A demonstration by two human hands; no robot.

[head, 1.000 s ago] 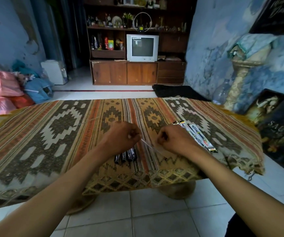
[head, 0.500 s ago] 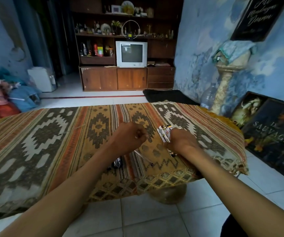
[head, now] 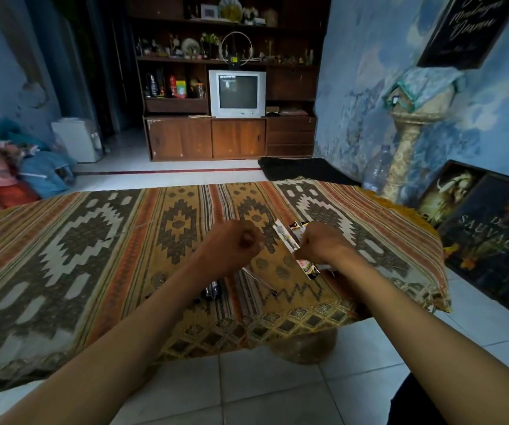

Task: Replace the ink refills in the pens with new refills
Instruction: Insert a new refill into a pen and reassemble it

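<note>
1. Worktop (head: 63, 256): low, draped in a woven cloth with geometric diamond and stepped motifs in brown, cream, orange and ochre; flat-weave texture, yellow fringe along the far right edge. A rounded base shows under the near edge, on pale glossy floor tiles.
2. Left hand (head: 231, 243): raised just above the cloth, fingers curled into a loose fist, thumb pressed against the forefinger. Whether anything thin is pinched there cannot be told.
3. Right hand (head: 320, 243): fingers curled round a refill packet (head: 290, 243), a long, flat, glossy strip with white backing and printed colour panels. It runs diagonally from beyond the knuckles down to the wrist; its near end lies on or just over the cloth.
4. Clear pen barrel (head: 261, 282): slim, transparent plastic, dark tip pointing toward the near edge, lying on the cloth between the two forearms.
5. Dark pens (head: 212, 291): a small cluster of black, glossy cylinders lying side by side on the cloth, just beside the left forearm, partly hidden by it. Count unclear.
6. Surroundings: dark wooden cabinet (head: 231, 139) with sliding doors against the far wall, carrying a grey boxy television (head: 237, 93); shelves above crowded with small ornaments. Blue mottled walls. Stone-like pedestal (head: 406, 148) at right, topped with a teal cloth; framed pictures lean on the wall beside it.
</note>
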